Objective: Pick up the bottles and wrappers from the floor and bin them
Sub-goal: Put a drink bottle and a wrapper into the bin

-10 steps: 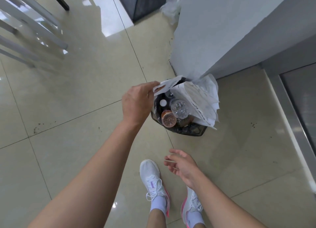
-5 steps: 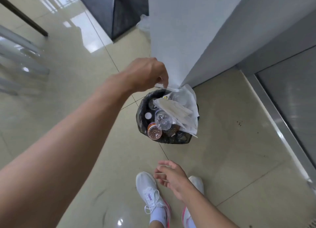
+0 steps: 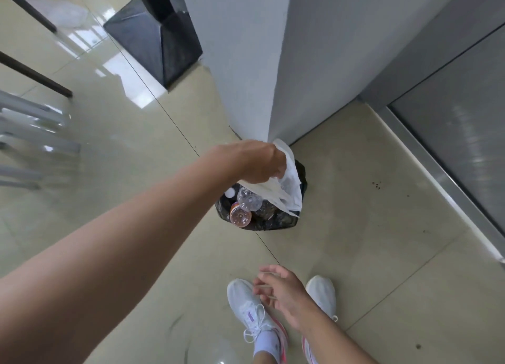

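A small bin lined with a black bag (image 3: 276, 223) stands on the floor against the corner of a grey-white pillar. Inside it I see a clear plastic bottle (image 3: 249, 199), a copper-coloured bottle end (image 3: 240, 216) and a white cap (image 3: 230, 192). A white wrapper (image 3: 289, 191) drapes over the bin's right side. My left hand (image 3: 254, 161) is over the bin's far rim, fingers closed on the wrapper's upper edge. My right hand (image 3: 284, 292) hangs lower, above my white shoes, fingers loosely curled and holding nothing.
The pillar (image 3: 246, 63) rises right behind the bin. A black faceted stand (image 3: 158, 41) sits at the upper middle, dark table legs (image 3: 41, 74) and pale chair rails (image 3: 35, 134) at left. A metal door sill (image 3: 442, 178) runs along the right. Beige glossy tiles cover the floor.
My left hand has moved further right over the bin, still gripping the white wrapper, now nearer the pillar corner. The view has risen and shifted. My right hand stays low, barely changed.
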Action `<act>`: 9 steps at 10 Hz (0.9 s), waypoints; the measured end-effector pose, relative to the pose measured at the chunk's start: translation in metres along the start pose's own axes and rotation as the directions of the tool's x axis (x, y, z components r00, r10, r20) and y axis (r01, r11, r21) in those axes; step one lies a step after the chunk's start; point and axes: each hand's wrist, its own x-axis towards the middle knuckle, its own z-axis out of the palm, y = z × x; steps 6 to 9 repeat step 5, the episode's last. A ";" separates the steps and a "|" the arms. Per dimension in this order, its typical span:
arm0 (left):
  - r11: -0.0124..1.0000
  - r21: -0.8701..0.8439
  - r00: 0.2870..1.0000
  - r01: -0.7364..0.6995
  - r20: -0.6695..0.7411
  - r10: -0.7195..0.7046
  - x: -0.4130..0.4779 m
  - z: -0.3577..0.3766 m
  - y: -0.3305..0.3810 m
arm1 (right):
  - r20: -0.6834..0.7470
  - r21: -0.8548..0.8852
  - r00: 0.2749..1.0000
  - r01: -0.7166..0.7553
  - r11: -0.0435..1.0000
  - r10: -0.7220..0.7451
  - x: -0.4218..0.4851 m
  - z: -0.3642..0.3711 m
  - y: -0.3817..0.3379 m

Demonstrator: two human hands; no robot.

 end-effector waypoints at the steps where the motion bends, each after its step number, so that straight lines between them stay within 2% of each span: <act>1: 0.999 -0.031 0.999 -0.010 0.041 0.012 0.010 0.012 0.008 | -0.006 0.036 1.000 0.024 0.999 -0.024 -0.001 -0.010 -0.005; 2: 0.983 -0.172 0.987 0.068 -0.135 -0.091 0.005 0.008 0.015 | -0.027 -0.041 0.996 0.089 0.995 -0.090 -0.010 -0.025 -0.021; 3: 0.963 -0.250 0.960 0.100 -0.230 -0.159 -0.020 0.004 0.019 | -0.115 -0.271 0.965 0.198 0.942 -0.236 -0.030 -0.049 -0.050; 4: 0.955 -0.270 0.927 0.119 -0.314 -0.204 -0.065 -0.004 0.033 | -0.157 -0.554 0.889 0.281 0.784 -0.430 -0.077 -0.068 -0.094; 5: 0.919 -0.365 0.848 0.150 -0.430 -0.310 -0.119 -0.026 0.059 | -0.136 -0.746 0.800 0.305 0.592 -0.584 -0.161 -0.068 -0.138; 9: 0.919 -0.365 0.848 0.150 -0.430 -0.310 -0.119 -0.026 0.059 | -0.136 -0.746 0.800 0.305 0.592 -0.584 -0.161 -0.068 -0.138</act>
